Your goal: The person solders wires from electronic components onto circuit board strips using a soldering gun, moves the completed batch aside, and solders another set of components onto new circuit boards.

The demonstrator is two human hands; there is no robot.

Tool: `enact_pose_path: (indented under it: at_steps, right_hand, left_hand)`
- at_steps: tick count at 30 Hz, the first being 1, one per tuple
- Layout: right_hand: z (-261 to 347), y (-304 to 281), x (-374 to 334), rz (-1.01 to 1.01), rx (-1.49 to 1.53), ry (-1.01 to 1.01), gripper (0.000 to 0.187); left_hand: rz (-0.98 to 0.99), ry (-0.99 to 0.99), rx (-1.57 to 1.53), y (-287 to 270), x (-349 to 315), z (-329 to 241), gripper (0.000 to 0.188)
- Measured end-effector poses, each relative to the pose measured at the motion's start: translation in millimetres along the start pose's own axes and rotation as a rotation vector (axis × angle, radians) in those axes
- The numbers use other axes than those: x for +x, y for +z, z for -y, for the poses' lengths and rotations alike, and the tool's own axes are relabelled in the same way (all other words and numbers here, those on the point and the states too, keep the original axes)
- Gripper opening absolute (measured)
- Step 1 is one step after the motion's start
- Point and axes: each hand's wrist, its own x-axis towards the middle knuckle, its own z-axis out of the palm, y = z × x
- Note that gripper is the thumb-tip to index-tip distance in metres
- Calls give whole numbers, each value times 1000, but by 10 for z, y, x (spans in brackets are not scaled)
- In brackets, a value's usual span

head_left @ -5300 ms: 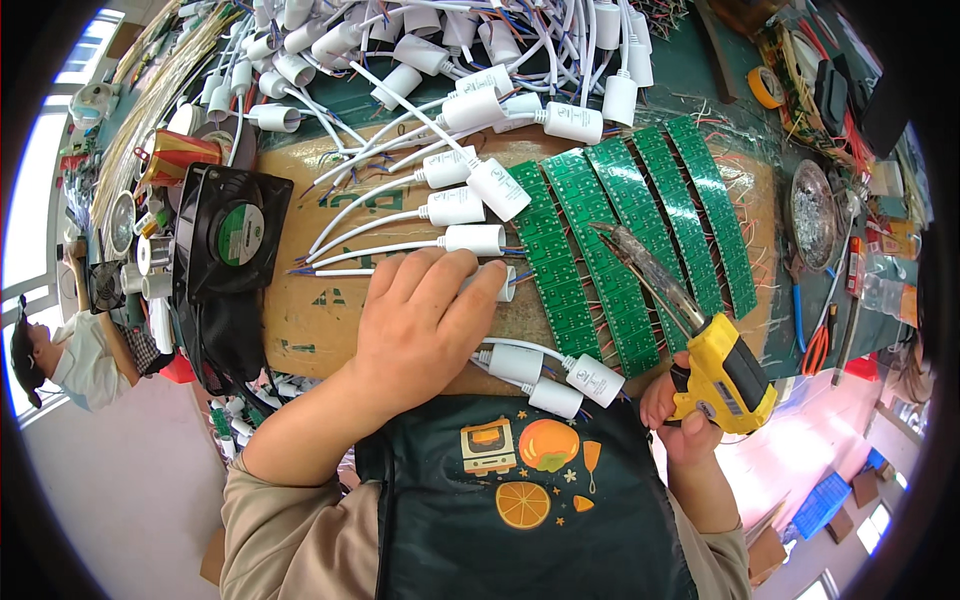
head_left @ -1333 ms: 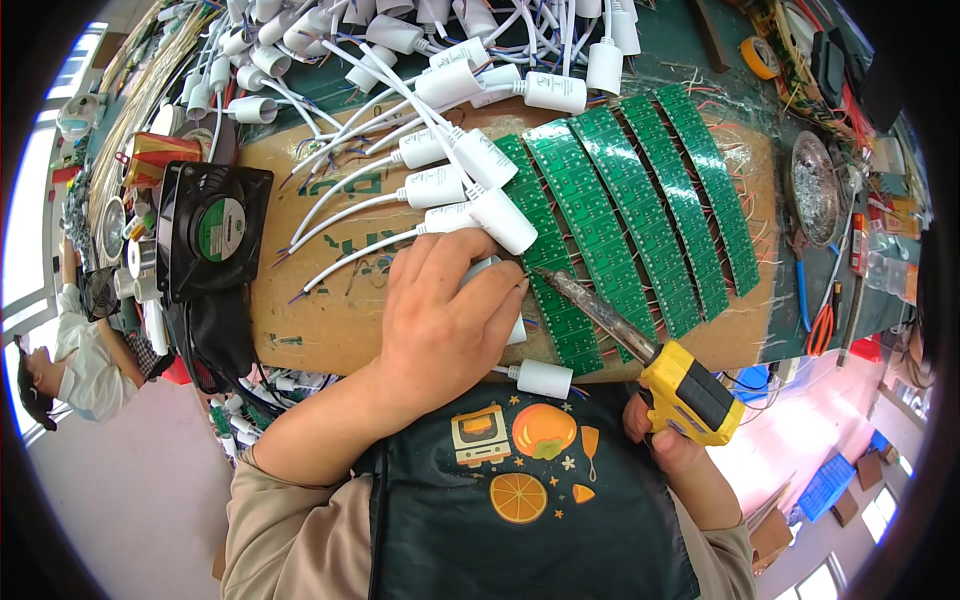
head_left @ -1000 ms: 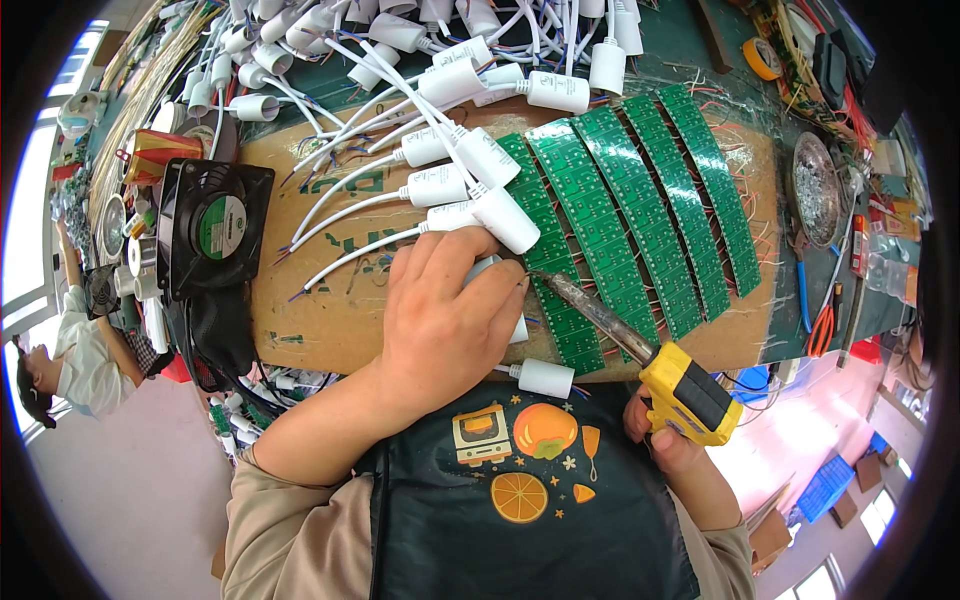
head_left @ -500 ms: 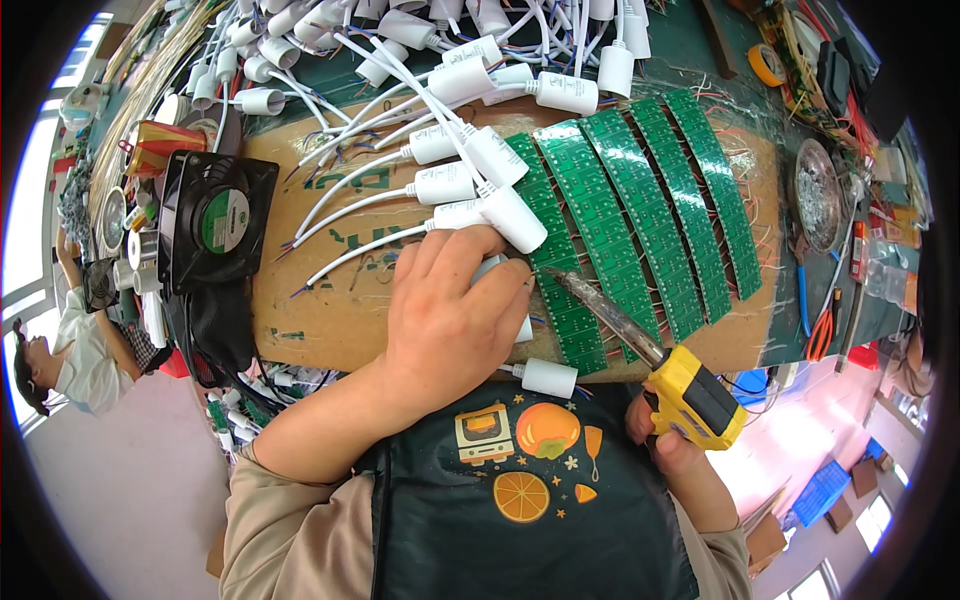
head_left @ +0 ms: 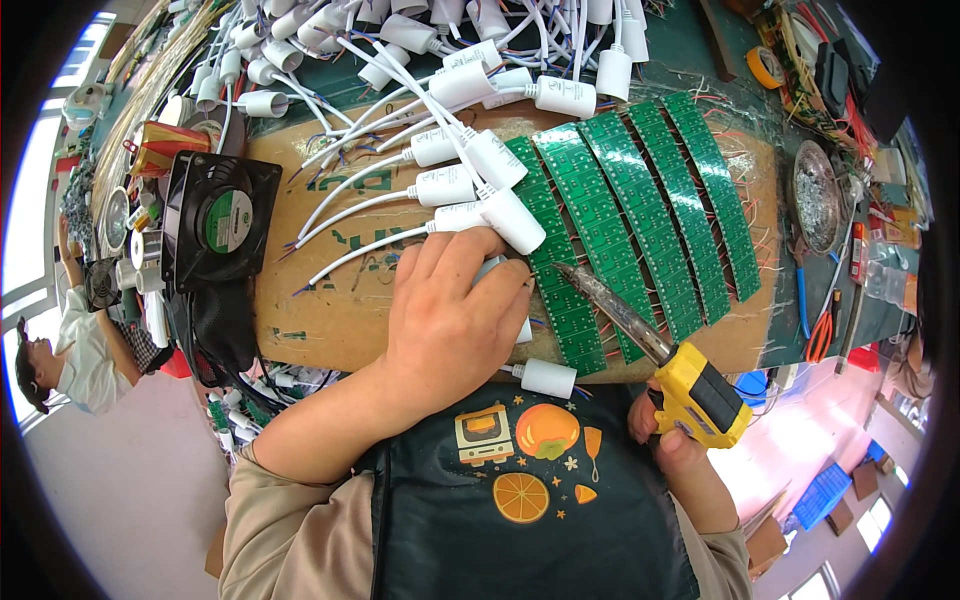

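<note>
My left hand (head_left: pixel 455 315) is closed over a white cylindrical lamp holder (head_left: pixel 489 268), which its fingers mostly hide. Just to the right of the fingertips runs a strip of green circuit boards (head_left: pixel 572 315), with more such strips side by side beyond it. In my right hand (head_left: pixel 668 440) is a yellow and black soldering gun (head_left: pixel 700 395). Its long metal barrel slants up and left, and the tip is over the leftmost strip, close to my left fingers. White lamp holders with cables (head_left: pixel 440 187) lie in a row above my left hand.
A brown board (head_left: pixel 320 335) bears the work. At its left stands a black fan (head_left: pixel 220 222). More white lamp holders (head_left: pixel 400 35) are heaped at the back. To the right are a metal dish (head_left: pixel 818 195) and orange-handled pliers (head_left: pixel 822 335). Another person (head_left: pixel 85 350) sits far left.
The soldering gun has shifted slightly right, and its tip is a little farther from my left fingers. My left hand stays in place.
</note>
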Motion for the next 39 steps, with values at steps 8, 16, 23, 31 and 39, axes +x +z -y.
enact_pose_path:
  at_steps: [8, 16, 23, 31, 39]
  right_hand:
    - [48, 11, 9, -12, 24, 32, 80]
    - [-10, -100, -9, 87, 86, 13, 72]
    - [31, -26, 4, 57, 114, 40, 70]
    - [38, -12, 13, -1, 18, 66, 79]
    - [43, -13, 22, 13, 31, 92, 79]
  left_hand:
    - [84, -4, -28, -98, 24, -24, 26]
    - [210, -50, -188, -216, 69, 21, 26]
    - [314, -58, -369, -273, 133, 65, 22]
    - [410, -95, -382, -283, 196, 41, 17]
    - [369, -71, -262, -241, 157, 15, 16]
